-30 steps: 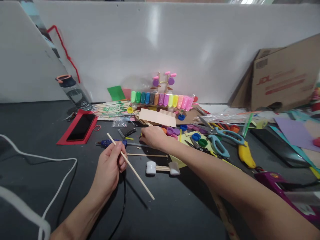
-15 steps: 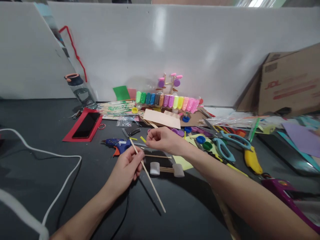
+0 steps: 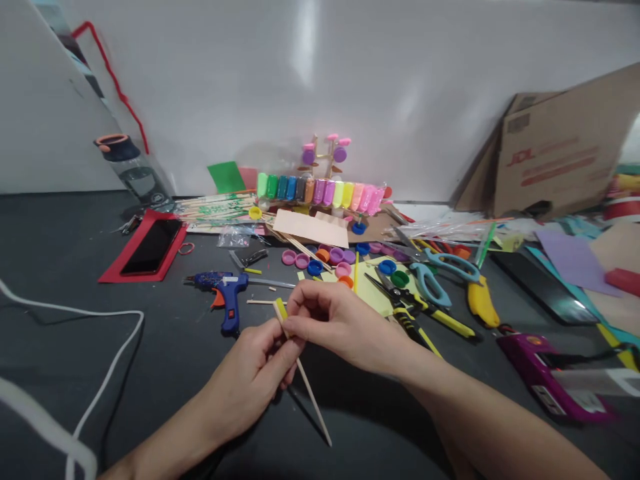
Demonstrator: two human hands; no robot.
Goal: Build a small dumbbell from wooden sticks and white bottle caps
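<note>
Held in my left hand (image 3: 267,357) is a thin wooden stick (image 3: 314,399), slanting from upper left down to lower right. My right hand (image 3: 333,320) touches the left one and pinches a short yellow strip (image 3: 281,308) against the stick's upper end. Just behind my hands a blue glue gun (image 3: 231,297) lies on its side with its nozzle to the left. Another thin stick (image 3: 260,303) lies on the dark table, its right part hidden by my hands.
A phone (image 3: 151,247) on red sheet and a bottle (image 3: 140,177) stand left. Colourful clay packs (image 3: 320,191) line the back. Scissors (image 3: 433,283), black-and-yellow pliers (image 3: 425,310), a yellow banana-shaped item (image 3: 483,303) and a purple device (image 3: 547,380) are right. A white cable (image 3: 117,357) curves left.
My right hand has come down to my left hand, and the yellow strip is now against the stick. The view has shifted, and my hands cover the white-ended piece.
</note>
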